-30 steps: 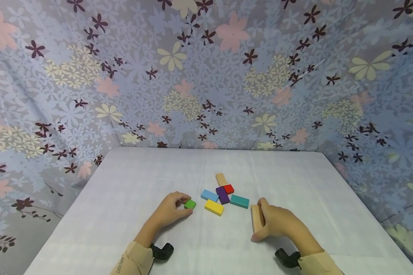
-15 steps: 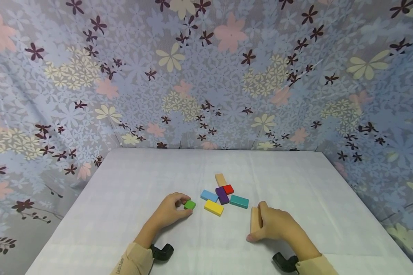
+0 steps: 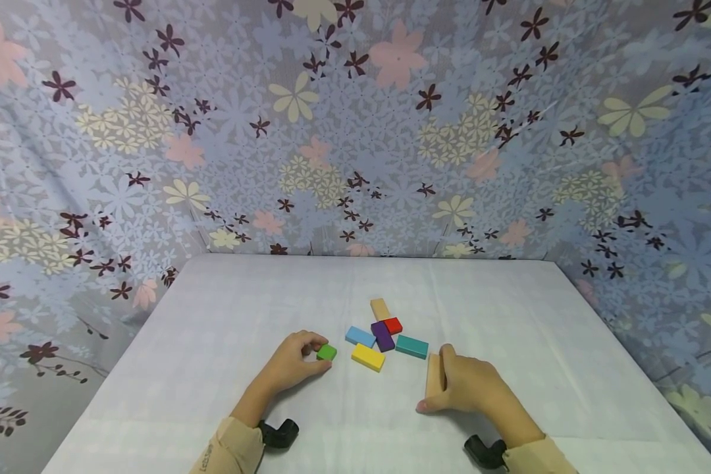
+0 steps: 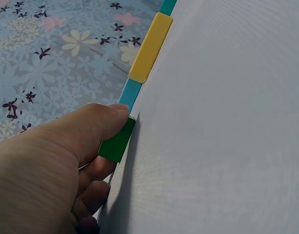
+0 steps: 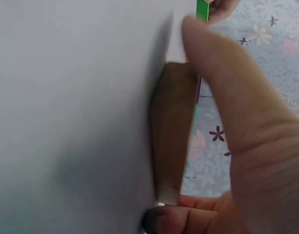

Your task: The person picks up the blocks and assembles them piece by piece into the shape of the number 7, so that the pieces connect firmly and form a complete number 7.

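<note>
My left hand (image 3: 293, 362) pinches a small green block (image 3: 326, 353) between thumb and fingers, low over the white tabletop. The left wrist view shows the thumb on the green block (image 4: 117, 141). Over on the right, my right hand (image 3: 474, 385) spans a long plain wooden block (image 3: 434, 378), thumb toward its near end and fingers toward its far end. Part of that wooden block (image 5: 173, 126) is dark with shadow in the right wrist view. A yellow block (image 3: 368, 357) lies between the hands, and a teal block (image 3: 412, 347) sits just beyond the right one.
Behind the yellow block are a light blue block (image 3: 360, 337), a purple block (image 3: 382, 336), a red block (image 3: 394, 326) and a second plain wooden block (image 3: 380, 309), grouped closely. A flowered cloth (image 3: 355, 131) hangs behind the white table (image 3: 243, 289).
My right hand has shifted a little to the left together with the long wooden block. The left hand, the green block and the grouped blocks stay put.
</note>
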Demonstrator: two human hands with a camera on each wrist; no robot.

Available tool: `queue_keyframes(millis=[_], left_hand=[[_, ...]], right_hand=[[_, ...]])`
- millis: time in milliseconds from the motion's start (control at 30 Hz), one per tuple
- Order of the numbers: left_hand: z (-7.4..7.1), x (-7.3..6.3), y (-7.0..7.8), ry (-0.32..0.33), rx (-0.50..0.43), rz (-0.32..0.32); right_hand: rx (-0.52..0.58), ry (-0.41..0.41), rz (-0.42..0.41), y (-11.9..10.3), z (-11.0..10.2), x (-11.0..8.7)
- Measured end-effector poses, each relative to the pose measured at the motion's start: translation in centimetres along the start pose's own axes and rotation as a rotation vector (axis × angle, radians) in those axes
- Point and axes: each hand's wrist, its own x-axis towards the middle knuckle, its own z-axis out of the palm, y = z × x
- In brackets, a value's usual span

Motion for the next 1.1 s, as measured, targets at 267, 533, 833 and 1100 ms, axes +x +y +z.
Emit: queue_keyframes(millis=[267, 533, 833, 1100], left_hand=[[-0.1, 0.0, -0.1, -0.001, -0.002, -0.005], [0.0, -0.1, 0.1, -0.002, -0.007, -0.003], [0.0, -0.2, 0.1, 0.01, 0.001, 0.002], [0.0, -0.2, 0.1, 0.01, 0.004, -0.003]], right_hand=[[0.047, 0.12, -0.06, 0.6, -1.2, 1.8], [0.158, 0.105, -0.181, 0.3, -1.3, 4.7], [0.215, -0.016, -0.285, 0.0, -1.0, 6.3], [0.202, -0.036, -0.287, -0.5, -1.0, 6.8]])
